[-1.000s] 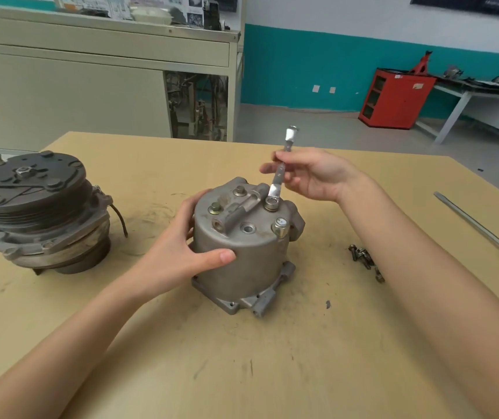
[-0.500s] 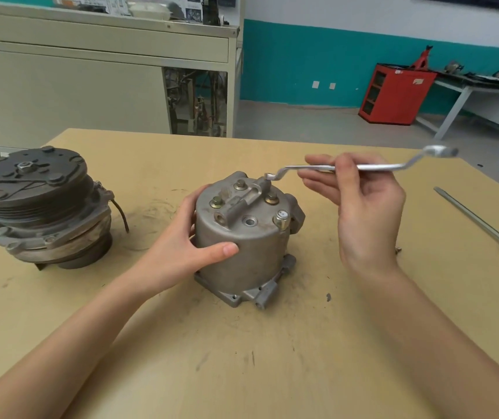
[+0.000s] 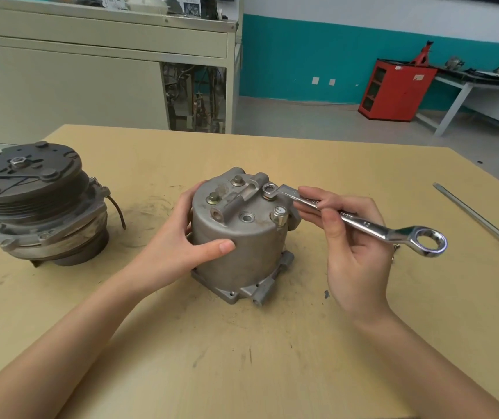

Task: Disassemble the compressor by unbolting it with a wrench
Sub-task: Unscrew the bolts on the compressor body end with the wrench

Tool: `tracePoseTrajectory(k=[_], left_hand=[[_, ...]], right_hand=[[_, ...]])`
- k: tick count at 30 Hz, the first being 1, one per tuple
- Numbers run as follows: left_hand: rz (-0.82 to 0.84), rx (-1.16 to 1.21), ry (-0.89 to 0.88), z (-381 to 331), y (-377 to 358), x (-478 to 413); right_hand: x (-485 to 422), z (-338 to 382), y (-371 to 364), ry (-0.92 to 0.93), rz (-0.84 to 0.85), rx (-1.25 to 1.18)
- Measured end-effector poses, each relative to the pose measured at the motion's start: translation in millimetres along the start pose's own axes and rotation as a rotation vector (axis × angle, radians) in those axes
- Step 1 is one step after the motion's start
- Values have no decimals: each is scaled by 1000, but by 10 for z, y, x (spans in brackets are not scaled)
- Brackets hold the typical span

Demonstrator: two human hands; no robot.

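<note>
Two hands were in my feed, both at the compressor (image 3: 242, 237), which stood upright at ctr frame on the bench (image 3: 272, 358), flange down. The left hand (image 3: 181, 246) gripped the housing's left side, w/ the thumb across the front wall and the fingers round the back. The right hand (image 3: 354, 255), palm toward the camera, pinched the wrench (image 3: 363, 223) mid-shaft btwn thumb and fingers. One ring end of the wrench sat over a bolt (image 3: 269, 189) on the top face, just right of the raised port block (image 3: 249, 193). The shaft ran down and to the right, and the free ring end hung in the air past the hand. I could read "12" stamped on the shaft.

On the same top face I saw a second bolt (image 3: 238, 180) and a third bolt (image 3: 213, 198) left of the block. A fourth bolt (image 3: 280, 214) was at front right, standing taller than the rest, and an open hole (image 3: 246, 218) sat beside it.

A pulley unit (image 3: 30, 201) sat on the bench at frame left, well apart from the compressor. A screwdriver (image 3: 484, 219) w/ an orange handle lay at the right edge. Beyond the bench, a cream cabinet (image 3: 91, 71) filled the upper left and a red cabinet (image 3: 396, 89) stood at upper right.
</note>
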State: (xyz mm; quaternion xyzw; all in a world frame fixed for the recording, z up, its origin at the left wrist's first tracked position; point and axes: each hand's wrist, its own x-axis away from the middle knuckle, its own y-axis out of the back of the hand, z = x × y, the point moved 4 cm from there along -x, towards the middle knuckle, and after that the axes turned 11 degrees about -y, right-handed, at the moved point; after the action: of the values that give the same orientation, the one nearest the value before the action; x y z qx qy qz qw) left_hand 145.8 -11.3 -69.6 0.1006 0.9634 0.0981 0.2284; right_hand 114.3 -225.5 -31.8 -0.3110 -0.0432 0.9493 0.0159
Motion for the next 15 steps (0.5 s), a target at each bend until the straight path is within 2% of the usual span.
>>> tracePoseTrajectory(k=[8, 12, 15], left_hand=[[-3, 13, -1, 8, 5, -3], [0, 13, -11, 7, 2, -9], [-2, 6, -10, 1, 3, -4]], right_hand=[[59, -70, 37, 3, -83, 15], [25, -40, 40, 25, -17, 35], [-180, -107, 131, -153, 28, -114]])
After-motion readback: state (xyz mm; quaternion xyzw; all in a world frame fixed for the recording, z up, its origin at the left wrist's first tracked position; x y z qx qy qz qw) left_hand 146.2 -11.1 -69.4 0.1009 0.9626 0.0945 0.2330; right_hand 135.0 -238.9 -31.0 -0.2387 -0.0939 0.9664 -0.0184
